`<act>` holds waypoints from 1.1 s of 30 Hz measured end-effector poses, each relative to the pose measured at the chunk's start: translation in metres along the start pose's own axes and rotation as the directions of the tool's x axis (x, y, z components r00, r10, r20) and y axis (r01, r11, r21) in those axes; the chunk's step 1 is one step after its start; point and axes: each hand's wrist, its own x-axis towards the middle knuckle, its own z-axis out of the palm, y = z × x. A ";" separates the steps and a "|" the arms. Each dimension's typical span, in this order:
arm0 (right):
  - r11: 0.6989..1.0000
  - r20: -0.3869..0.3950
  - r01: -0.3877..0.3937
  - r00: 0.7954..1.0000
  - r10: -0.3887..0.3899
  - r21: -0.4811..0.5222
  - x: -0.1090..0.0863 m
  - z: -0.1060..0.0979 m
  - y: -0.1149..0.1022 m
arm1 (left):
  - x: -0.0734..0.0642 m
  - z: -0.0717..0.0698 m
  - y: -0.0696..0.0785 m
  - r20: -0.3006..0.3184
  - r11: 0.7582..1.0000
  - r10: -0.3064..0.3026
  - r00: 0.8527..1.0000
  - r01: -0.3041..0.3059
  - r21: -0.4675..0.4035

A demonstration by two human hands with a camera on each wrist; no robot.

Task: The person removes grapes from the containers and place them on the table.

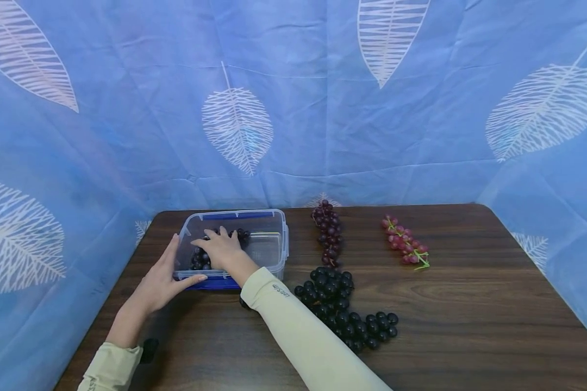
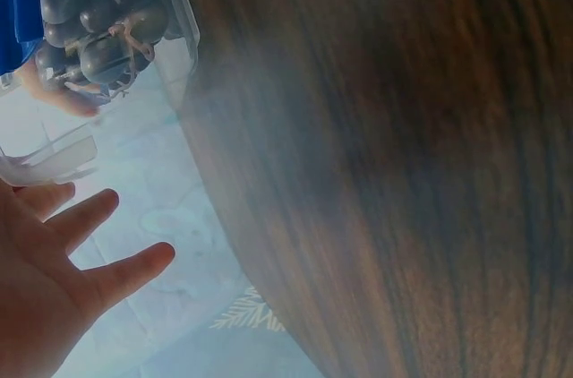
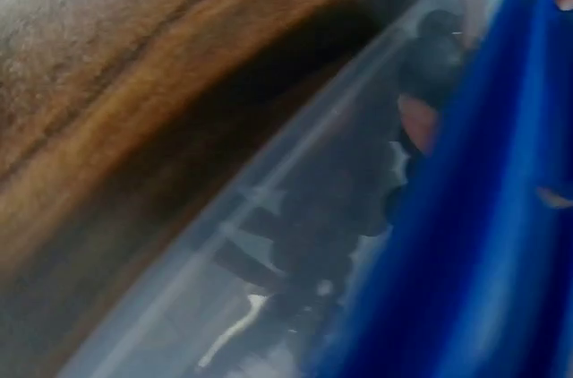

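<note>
A clear plastic storage box with blue latch flaps stands open at the table's left. Inside, on its left side, lies a bunch of black grapes, also seen through the wall in the left wrist view. My right hand reaches into the box, its spread fingers resting on these grapes. At the front left corner is my left hand, fingers straight along the side and thumb by the front rim. The right wrist view is blurred and shows mostly a blue flap and the clear wall.
Large bunches of black grapes lie right of the box, partly behind my right forearm. Beyond them is a dark red bunch, and farther right a pink-red bunch with green stems. A blue leaf-patterned cloth hangs behind the wooden table.
</note>
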 end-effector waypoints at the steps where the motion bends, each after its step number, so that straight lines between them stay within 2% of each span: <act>1: 1.000 0.003 0.003 1.000 -0.003 -0.002 0.001 0.002 0.000 | 0.000 0.001 0.000 -0.001 1.000 0.001 1.000 -0.001 0.000; 5: 1.000 0.015 0.007 1.000 -0.007 -0.022 0.004 0.007 0.001 | 0.000 0.001 0.001 -0.003 1.000 0.000 1.000 0.000 -0.005; 12: 0.998 0.021 -0.022 1.000 0.023 -0.055 0.008 0.005 0.001 | 0.000 0.001 0.003 -0.003 1.000 -0.009 1.000 0.009 -0.004; 21: 0.994 -0.013 -0.065 0.998 0.064 -0.093 0.013 0.000 -0.001 | 0.003 0.001 0.003 -0.005 1.000 0.002 1.000 -0.002 -0.021; 28: 0.991 -0.013 -0.091 0.996 0.090 -0.099 0.007 -0.007 -0.004 | 0.003 0.000 0.002 -0.005 1.000 0.003 1.000 -0.003 -0.014; 33: 0.988 -0.066 -0.084 0.995 0.076 -0.132 0.001 -0.015 -0.009 | 0.002 0.000 0.001 -0.007 1.000 -0.009 1.000 0.009 -0.002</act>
